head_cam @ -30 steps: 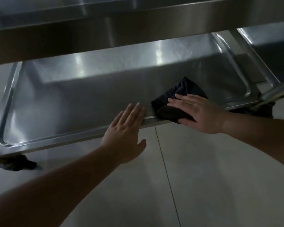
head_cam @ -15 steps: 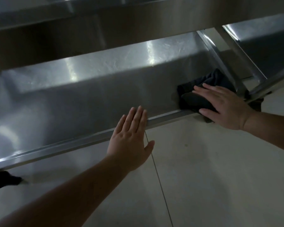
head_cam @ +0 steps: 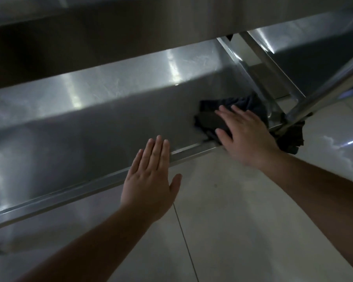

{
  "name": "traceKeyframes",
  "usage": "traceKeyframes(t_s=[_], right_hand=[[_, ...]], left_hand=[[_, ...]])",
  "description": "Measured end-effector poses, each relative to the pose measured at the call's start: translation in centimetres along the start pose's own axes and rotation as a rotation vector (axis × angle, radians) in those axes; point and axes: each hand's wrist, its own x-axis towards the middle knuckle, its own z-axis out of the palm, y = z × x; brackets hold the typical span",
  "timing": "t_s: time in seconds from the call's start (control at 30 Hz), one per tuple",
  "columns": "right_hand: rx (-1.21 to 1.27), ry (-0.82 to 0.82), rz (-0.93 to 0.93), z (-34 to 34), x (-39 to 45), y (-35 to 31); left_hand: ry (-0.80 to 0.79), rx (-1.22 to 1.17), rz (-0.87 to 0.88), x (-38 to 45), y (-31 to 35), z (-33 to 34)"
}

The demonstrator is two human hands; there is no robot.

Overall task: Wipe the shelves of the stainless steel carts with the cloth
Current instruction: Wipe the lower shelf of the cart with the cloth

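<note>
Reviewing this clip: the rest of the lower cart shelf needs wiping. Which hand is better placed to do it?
Probably the right hand: it presses flat on the dark cloth at the right end of the lower shelf. The left hand holds no cloth; its straight fingers rest at the shelf's front rim.

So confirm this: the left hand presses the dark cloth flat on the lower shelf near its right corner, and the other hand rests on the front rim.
Wrong hand. In the head view the right hand presses the dark cloth on the lower shelf; the left hand rests on the front rim.
</note>
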Motion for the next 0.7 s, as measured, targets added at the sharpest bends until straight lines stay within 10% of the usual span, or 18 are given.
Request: traceKeyframes(t_s=[0.27,0.5,0.7], right_hand=[[-0.021,0.008,0.386,-1.0,9.6,5.4],[-0.012,-0.048,0.205,-1.7,10.7,5.2],[-0.023,-0.197,-0.380,-1.3,3.8,5.5]], left_hand=[[0.015,0.030,-0.001,0.1,0.3,0.6],[-0.004,0.065,-0.007,0.0,0.0,0.8],[-0.016,0.071,-0.003,0.0,0.0,0.9]])
